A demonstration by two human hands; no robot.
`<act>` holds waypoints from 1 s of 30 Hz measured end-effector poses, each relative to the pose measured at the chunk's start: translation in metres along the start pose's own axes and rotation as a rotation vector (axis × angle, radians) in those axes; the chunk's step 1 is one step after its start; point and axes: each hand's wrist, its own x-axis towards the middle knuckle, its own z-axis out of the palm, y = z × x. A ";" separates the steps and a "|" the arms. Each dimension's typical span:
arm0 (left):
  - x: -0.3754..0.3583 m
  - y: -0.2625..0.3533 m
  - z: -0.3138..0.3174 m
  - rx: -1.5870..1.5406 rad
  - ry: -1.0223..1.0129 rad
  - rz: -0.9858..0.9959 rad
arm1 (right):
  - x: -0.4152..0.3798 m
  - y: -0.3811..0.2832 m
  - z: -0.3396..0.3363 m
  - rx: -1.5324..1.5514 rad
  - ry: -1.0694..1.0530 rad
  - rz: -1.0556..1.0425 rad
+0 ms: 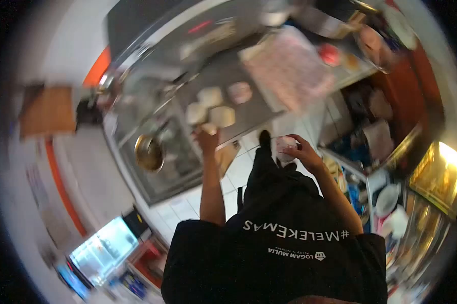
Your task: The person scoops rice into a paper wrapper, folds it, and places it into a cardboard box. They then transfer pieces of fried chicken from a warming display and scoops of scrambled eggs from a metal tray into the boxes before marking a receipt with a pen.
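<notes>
My left hand [206, 139] is at the counter's front edge, its fingers closed around a small pale piece [209, 128]; blur hides what kind it is. Just beyond it, several whitish rounded items [222, 116] sit grouped on the grey counter. A pinkish round item [240, 92] lies a little to their right. In front of my body, above the floor, my right hand [302, 151] grips a pinkish-white patterned cup-like object [285, 148] by its side.
A sink [180, 152] with a metal bowl [149, 153] is on the left. A pink-and-white cloth [289, 66] covers part of the counter, near a red item [329, 54]. Open shelving [360, 111] stands at right. A lit screen [104, 249] is at lower left.
</notes>
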 end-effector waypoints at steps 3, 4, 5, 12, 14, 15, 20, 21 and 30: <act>-0.007 0.018 -0.043 -0.090 -0.144 -0.061 | -0.059 0.040 -0.040 0.104 0.178 -0.121; -0.002 0.009 -0.046 -0.156 -0.134 0.026 | -0.084 0.047 -0.048 0.154 0.268 -0.136; 0.010 -0.003 -0.047 -0.224 -0.133 0.104 | -0.112 0.056 -0.058 0.207 0.351 -0.148; -0.060 0.141 -0.108 -0.528 -0.544 0.420 | -0.328 0.228 -0.083 0.844 0.862 -0.523; -0.128 0.216 -0.114 -0.547 -0.734 0.790 | -0.382 0.286 -0.081 0.949 1.046 -0.512; -0.208 0.278 -0.130 -0.572 -0.812 0.844 | -0.410 0.300 -0.075 0.965 1.112 -0.534; -0.446 0.457 -0.058 -0.399 -1.152 1.463 | -0.493 0.399 -0.084 1.091 1.283 -0.628; -0.498 0.479 -0.048 -0.356 -0.970 1.660 | -0.510 0.398 -0.085 1.093 1.277 -0.655; -0.763 0.598 0.066 0.149 -0.516 2.251 | -0.607 0.380 -0.211 1.027 1.407 -0.782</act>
